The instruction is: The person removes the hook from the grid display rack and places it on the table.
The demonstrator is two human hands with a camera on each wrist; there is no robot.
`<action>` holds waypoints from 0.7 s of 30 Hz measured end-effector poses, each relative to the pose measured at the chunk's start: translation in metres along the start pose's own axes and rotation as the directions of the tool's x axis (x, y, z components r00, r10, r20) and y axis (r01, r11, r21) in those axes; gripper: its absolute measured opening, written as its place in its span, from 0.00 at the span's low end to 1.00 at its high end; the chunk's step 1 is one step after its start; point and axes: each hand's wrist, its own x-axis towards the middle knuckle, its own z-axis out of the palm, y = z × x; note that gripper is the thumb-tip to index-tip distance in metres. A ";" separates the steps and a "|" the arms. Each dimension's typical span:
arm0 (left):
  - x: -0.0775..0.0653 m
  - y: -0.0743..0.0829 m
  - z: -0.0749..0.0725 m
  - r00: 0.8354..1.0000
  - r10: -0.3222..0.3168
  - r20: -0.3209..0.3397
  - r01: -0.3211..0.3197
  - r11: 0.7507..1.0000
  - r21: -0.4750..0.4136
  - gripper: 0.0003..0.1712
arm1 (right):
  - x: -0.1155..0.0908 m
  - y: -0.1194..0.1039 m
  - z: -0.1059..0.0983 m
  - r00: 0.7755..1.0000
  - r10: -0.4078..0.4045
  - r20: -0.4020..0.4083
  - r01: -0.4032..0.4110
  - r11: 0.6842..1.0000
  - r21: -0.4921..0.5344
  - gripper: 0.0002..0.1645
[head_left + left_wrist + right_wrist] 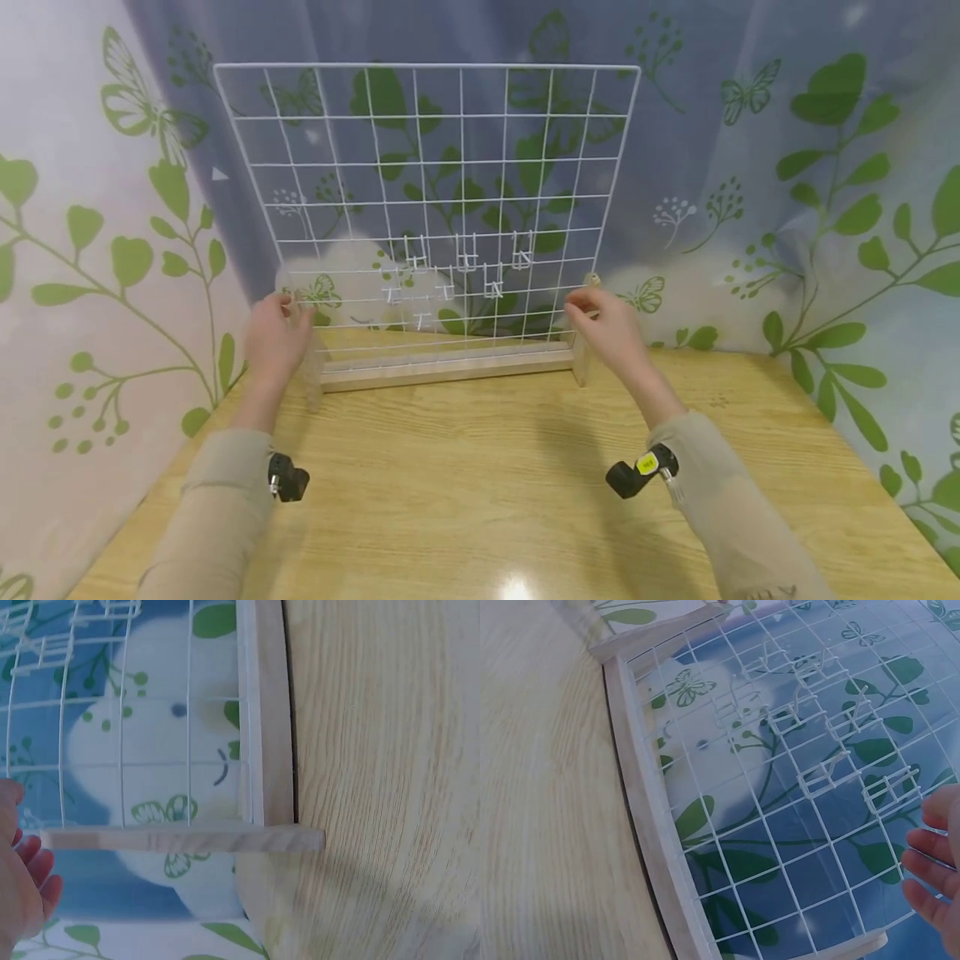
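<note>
A white wire grid panel (427,65) stands upright in a wooden base (450,367) on the table. Several small white wire hooks (467,262) hang on its lower middle part. My left hand (273,337) is at the panel's left edge, beside the top end of the left wooden side piece (187,839); its fingers are loosely bent with nothing seen between them. At the opposite edge is my right hand (611,329), near the right side piece (580,358). In the right wrist view its loose fingers (930,847) lie close to the wires; contact cannot be told.
The wood-grain table (450,467) spreads in front of the stand. A curtain (697,167) printed with leaves and butterflies hangs behind the panel and along both sides. Black wrist cameras (288,479) are strapped at both sleeves.
</note>
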 end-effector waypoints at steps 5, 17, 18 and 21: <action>0.006 -0.007 -0.002 0.990 -0.138 0.004 0.138 0.988 -0.074 0.26 | 0.007 -0.005 -0.002 1.000 -0.004 -0.009 0.004 1.000 0.019 0.16; 0.019 -0.008 -0.005 0.972 -0.211 0.106 0.226 0.962 -0.155 0.29 | 0.033 -0.006 -0.005 0.996 0.094 0.005 -0.094 0.991 0.099 0.17; 0.020 -0.008 -0.005 0.970 -0.213 0.115 0.229 0.960 -0.158 0.29 | 0.035 -0.006 -0.005 0.995 0.097 0.000 -0.096 0.990 0.100 0.17; 0.022 -0.007 -0.004 0.965 -0.229 0.129 0.248 0.955 -0.161 0.29 | 0.040 -0.007 -0.006 0.995 0.104 -0.002 -0.104 0.989 0.104 0.17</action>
